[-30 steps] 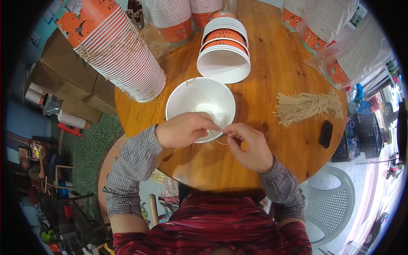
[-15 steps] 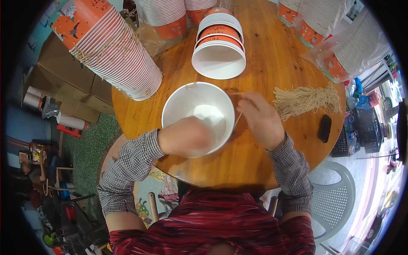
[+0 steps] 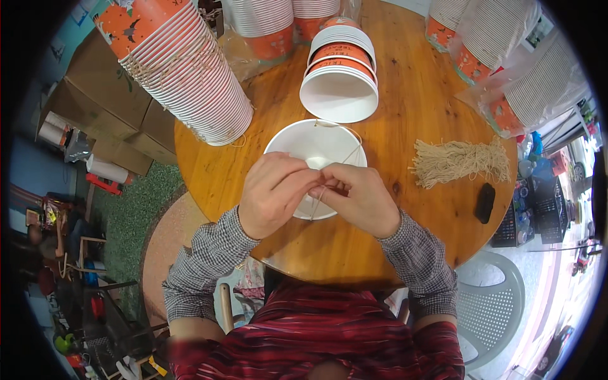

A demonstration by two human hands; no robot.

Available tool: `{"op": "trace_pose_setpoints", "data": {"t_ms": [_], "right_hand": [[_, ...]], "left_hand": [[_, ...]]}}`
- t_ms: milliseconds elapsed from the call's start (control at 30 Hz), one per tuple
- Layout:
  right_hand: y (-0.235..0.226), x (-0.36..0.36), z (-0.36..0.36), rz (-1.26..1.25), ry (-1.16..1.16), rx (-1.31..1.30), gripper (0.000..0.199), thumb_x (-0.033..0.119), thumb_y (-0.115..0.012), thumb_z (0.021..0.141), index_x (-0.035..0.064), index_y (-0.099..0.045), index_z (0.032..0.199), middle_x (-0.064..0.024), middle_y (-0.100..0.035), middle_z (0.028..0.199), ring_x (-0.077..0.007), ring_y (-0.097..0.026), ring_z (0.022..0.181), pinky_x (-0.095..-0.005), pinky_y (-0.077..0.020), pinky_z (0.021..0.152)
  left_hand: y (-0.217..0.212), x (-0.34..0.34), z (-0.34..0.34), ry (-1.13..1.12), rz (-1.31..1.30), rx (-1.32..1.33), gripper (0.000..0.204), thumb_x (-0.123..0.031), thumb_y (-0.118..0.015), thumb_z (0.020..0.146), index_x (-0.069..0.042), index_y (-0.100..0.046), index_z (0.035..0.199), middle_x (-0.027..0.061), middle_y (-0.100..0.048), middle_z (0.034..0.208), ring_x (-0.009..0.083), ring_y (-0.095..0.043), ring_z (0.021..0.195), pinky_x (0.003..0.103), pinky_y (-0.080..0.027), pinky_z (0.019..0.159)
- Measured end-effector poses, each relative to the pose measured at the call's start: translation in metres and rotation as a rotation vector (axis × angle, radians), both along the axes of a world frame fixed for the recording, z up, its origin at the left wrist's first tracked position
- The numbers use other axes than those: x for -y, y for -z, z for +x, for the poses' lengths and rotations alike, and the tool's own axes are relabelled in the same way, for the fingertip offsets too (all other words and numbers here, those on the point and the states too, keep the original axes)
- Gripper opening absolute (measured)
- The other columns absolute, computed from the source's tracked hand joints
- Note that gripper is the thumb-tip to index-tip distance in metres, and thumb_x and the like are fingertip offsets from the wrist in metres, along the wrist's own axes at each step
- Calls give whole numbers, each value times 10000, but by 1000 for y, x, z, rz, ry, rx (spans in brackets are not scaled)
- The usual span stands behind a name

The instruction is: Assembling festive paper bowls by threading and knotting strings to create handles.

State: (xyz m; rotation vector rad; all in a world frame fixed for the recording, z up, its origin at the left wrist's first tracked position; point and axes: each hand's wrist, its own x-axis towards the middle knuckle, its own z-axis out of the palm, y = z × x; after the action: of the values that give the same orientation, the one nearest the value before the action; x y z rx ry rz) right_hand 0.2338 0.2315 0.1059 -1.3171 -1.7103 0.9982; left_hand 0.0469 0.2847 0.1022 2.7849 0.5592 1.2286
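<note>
A paper bucket (image 3: 288, 140), white inside, stands upright on the round wooden table in front of me. A thin beige cord (image 3: 358, 140) is attached at its far rim, loops over the right side and runs to my hands. My left hand (image 3: 269, 193) and my right hand (image 3: 366, 197) meet above the bucket's near rim, fingertips together, both pinching the cord. A cord end hangs below the fingers. The hands hide part of the bucket's near side and the exact point where the cord is gripped.
Nested orange-and-white buckets (image 3: 339, 98) lie on their side beyond. A tall leaning stack of buckets with cords (image 3: 196, 79) stands left. At right are a bundle of beige cords (image 3: 461, 163) and a small black object (image 3: 484, 203). Plastic-wrapped bucket stacks (image 3: 491, 41) line the far edge.
My left hand has come up out of the bucket, and my right hand has moved left to meet it. The cord now loops across the right side. The view has shifted slightly.
</note>
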Motion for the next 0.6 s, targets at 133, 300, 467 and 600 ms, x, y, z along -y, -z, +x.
{"op": "trace_pose_setpoints", "data": {"t_ms": [133, 300, 467, 600], "right_hand": [[6, 4, 1, -61, 24, -161, 153, 140, -664, 857, -3, -656, 911, -108, -665, 804, -165, -602, 651, -282, -480, 606], [11, 4, 2, 227, 9, -170, 109, 87, -649, 862, 7, -671, 932, -88, -637, 780, -145, -601, 652, -279, -483, 600], [2, 9, 2, 269, 10, -145, 91, 67, -652, 851, 14, -682, 919, -82, -607, 775, -172, -599, 639, -279, -481, 591], [0, 12, 5, 250, 70, -19, 100, 104, -676, 831, 5, -668, 842, -101, -596, 726, -207, -596, 601, -296, -465, 559]], "left_hand": [[7, 19, -4, -137, -351, 218, 182, -28, -641, 839, -1, -634, 1019, 105, -642, 924, 212, -615, 743, 314, -503, 693], [-5, 32, -3, -39, -1209, 230, 174, -64, -591, 922, 24, -582, 1072, 73, -664, 929, 74, -569, 613, 215, -469, 536], [-1, 30, -3, 126, -1496, 346, 120, -64, -572, 941, 13, -554, 1031, 58, -648, 913, 71, -572, 626, 202, -479, 550], [5, 42, 1, 171, -1523, 435, 128, -57, -602, 923, 12, -575, 1027, 42, -649, 884, 58, -577, 647, 189, -472, 563]]}}
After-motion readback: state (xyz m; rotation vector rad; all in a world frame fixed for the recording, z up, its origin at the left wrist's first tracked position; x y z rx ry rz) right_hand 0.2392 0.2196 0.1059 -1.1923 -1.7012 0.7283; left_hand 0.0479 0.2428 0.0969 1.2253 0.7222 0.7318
